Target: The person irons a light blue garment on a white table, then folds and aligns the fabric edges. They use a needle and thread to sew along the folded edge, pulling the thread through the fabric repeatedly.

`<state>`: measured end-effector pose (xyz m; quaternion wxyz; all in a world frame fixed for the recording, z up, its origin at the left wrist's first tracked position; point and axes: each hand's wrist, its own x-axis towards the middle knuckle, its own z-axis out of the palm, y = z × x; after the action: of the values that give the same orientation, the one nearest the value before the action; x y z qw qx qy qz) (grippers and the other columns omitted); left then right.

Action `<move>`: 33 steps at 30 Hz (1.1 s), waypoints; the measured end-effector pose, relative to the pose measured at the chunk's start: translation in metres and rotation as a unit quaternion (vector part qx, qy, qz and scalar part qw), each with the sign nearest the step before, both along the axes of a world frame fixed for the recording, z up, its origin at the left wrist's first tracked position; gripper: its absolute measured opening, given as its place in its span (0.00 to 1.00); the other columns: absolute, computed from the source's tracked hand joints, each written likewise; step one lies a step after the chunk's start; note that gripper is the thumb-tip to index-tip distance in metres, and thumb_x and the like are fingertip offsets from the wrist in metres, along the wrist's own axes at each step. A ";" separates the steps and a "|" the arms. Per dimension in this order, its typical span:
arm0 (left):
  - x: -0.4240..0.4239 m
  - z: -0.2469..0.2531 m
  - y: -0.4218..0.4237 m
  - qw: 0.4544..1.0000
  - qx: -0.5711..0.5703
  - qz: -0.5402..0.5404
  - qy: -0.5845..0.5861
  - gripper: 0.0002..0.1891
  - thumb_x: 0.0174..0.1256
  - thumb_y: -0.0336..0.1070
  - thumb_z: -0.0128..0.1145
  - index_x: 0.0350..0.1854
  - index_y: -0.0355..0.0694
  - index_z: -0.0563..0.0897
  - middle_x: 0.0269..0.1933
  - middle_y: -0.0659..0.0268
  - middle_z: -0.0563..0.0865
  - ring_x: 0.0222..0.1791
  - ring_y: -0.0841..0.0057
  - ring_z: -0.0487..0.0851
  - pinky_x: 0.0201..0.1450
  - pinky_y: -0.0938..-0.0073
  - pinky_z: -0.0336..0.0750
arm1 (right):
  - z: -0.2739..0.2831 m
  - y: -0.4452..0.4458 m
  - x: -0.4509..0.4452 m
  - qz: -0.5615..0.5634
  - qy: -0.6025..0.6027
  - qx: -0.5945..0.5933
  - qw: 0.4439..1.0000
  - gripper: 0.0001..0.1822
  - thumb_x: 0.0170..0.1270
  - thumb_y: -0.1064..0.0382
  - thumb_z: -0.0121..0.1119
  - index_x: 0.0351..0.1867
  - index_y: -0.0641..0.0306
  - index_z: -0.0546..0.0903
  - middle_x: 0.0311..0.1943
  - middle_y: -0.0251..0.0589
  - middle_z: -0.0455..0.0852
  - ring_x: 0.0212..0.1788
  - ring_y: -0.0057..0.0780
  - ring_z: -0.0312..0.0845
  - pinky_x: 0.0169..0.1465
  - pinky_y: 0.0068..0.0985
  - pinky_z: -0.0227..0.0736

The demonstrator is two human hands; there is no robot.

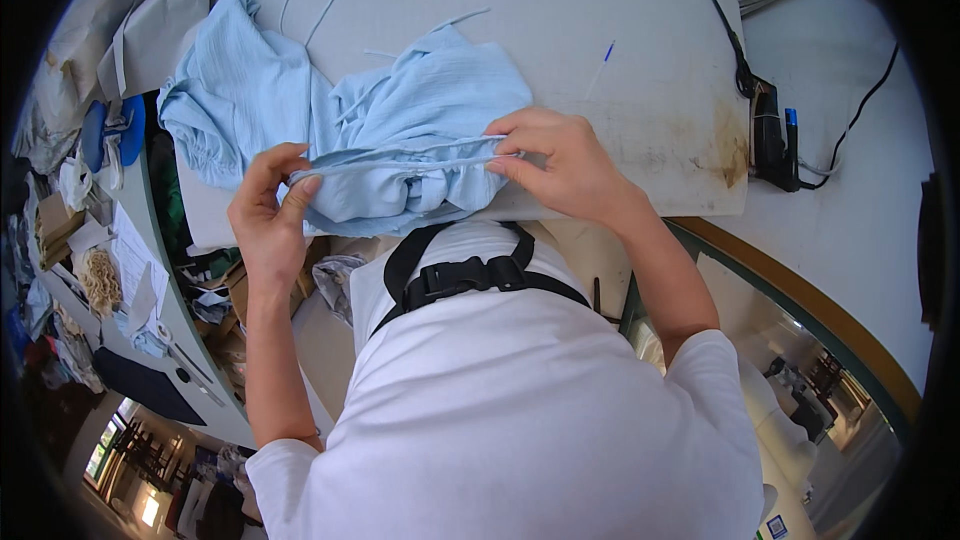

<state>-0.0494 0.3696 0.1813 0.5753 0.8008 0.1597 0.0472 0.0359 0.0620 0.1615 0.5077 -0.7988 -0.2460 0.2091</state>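
A light blue garment of crinkled fabric (pixel 442 90) lies bunched on a pale padded board (pixel 555 0), with thin ties trailing from it. Between thumb and fingers, my left hand (pixel 274 199) pinches one end of a narrow edge of the garment. My right hand (pixel 551 154) pinches the same opening's other end, so that the two thin edges run stretched between my hands. A gathered, elastic-looking part (pixel 199 142) lies at the garment's left. To the right of the garment, a blue-tipped pen or refill (pixel 609 52) rests on the board.
Black scissors (pixel 731 41) lie at the board's right edge, above a black holder (pixel 765 139) with a blue-capped pen (pixel 791 127). A black cord (pixel 870 101) curves beyond. Papers (pixel 142 262) and a bundle of cream cord (pixel 97 281) crowd the left side table.
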 end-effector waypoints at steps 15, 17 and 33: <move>0.001 -0.005 0.025 0.996 -0.003 -0.070 0.052 0.05 0.62 0.19 0.64 0.38 0.31 0.85 0.38 0.68 0.86 0.41 0.81 0.80 0.50 0.80 0.72 | -0.008 0.065 0.014 0.111 -0.093 -0.072 0.987 0.05 0.64 0.64 0.67 0.35 0.63 0.85 0.40 0.41 0.89 0.43 0.41 0.82 0.50 0.34 0.75; 0.000 -0.007 0.032 0.993 -0.005 -0.072 0.094 0.04 0.64 0.20 0.64 0.39 0.32 0.86 0.40 0.69 0.86 0.44 0.81 0.80 0.52 0.80 0.71 | -0.012 0.065 0.010 0.087 -0.100 -0.028 0.991 0.05 0.64 0.64 0.67 0.35 0.64 0.85 0.38 0.39 0.89 0.40 0.40 0.83 0.46 0.32 0.76; -0.008 -0.018 0.041 0.994 -0.112 -0.011 0.016 0.13 0.60 0.15 0.67 0.39 0.35 0.77 0.42 0.60 0.88 0.44 0.78 0.83 0.52 0.77 0.76 | 0.006 0.068 -0.005 -0.006 -0.089 -0.001 0.996 0.08 0.57 0.68 0.72 0.29 0.64 0.81 0.26 0.41 0.86 0.31 0.42 0.81 0.37 0.35 0.75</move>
<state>-0.0577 0.4103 0.1630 0.6593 0.7338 0.1638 0.0100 0.0310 0.1304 0.1678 0.4841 -0.8163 -0.2854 0.1339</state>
